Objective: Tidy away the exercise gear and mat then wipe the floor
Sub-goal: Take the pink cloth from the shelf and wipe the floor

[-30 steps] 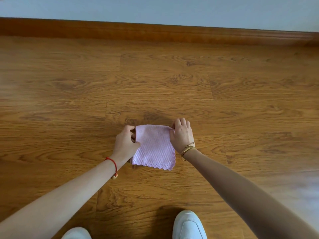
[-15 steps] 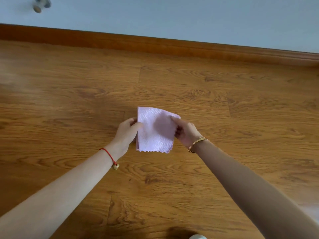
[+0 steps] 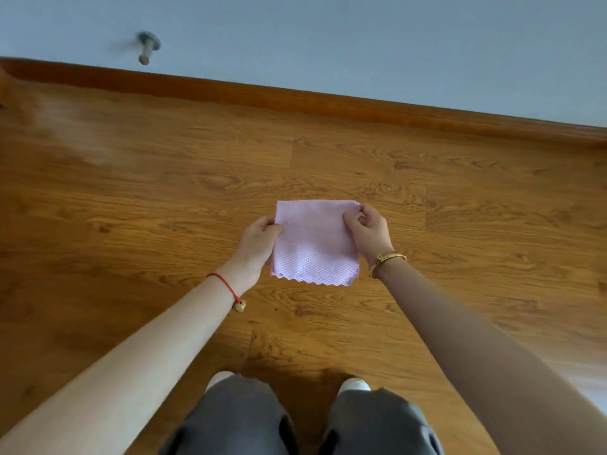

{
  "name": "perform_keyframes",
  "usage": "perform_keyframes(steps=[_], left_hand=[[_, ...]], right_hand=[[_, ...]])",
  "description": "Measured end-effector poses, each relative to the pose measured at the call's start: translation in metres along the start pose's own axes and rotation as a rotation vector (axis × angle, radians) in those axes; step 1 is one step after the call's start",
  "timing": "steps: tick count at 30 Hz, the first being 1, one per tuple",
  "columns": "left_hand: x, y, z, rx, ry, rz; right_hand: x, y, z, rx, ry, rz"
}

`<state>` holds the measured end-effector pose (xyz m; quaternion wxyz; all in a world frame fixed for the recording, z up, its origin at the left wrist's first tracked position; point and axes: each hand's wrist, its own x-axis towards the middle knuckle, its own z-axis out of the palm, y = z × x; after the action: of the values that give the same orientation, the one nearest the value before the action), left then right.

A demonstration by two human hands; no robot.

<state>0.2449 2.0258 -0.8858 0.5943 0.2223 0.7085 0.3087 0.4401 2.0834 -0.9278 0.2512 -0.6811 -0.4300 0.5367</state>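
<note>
A small pink cleaning cloth point(image 3: 313, 246), folded into a square with a scalloped lower edge, hangs in the air above the wooden floor point(image 3: 147, 198). My left hand point(image 3: 258, 243) grips its left edge. My right hand point(image 3: 369, 233) pinches its upper right corner. Both hands hold it stretched flat in front of me. No exercise gear or mat is in view.
A brown wooden skirting board point(image 3: 295, 96) runs along a pale blue wall point(image 3: 361, 37). A metal door stopper point(image 3: 146, 49) sticks out of the wall at upper left. My grey trousers point(image 3: 236, 421) and white shoe tips point(image 3: 354, 385) show at the bottom.
The cloth lay on the floor under both hands a second ago. Both hands have lifted it off the floor, and the view has risen as I stood up.
</note>
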Motion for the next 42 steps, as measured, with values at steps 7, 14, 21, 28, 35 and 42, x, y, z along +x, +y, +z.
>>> perform_keyframes(steps=[7, 14, 21, 28, 35, 42], left_hand=[[-0.130, 0.078, -0.006, 0.054, 0.016, 0.006], [-0.263, 0.179, -0.019, -0.020, 0.105, 0.071], [-0.388, 0.270, -0.048, -0.133, 0.190, 0.118], [-0.498, 0.290, -0.078, -0.318, 0.275, 0.127], [-0.584, 0.273, -0.125, -0.362, 0.508, 0.154], [-0.654, 0.248, -0.209, -0.435, 0.725, 0.227]], right_hand=[[-0.109, -0.093, -0.049, 0.036, -0.014, 0.063], [-0.216, -0.234, -0.101, 0.164, -0.113, 0.169], [-0.305, -0.359, -0.133, 0.256, -0.218, 0.196], [-0.387, -0.429, -0.138, 0.167, -0.338, 0.087], [-0.458, -0.477, -0.088, -0.125, -0.520, -0.177], [-0.530, -0.514, 0.006, -0.361, -0.665, -0.429]])
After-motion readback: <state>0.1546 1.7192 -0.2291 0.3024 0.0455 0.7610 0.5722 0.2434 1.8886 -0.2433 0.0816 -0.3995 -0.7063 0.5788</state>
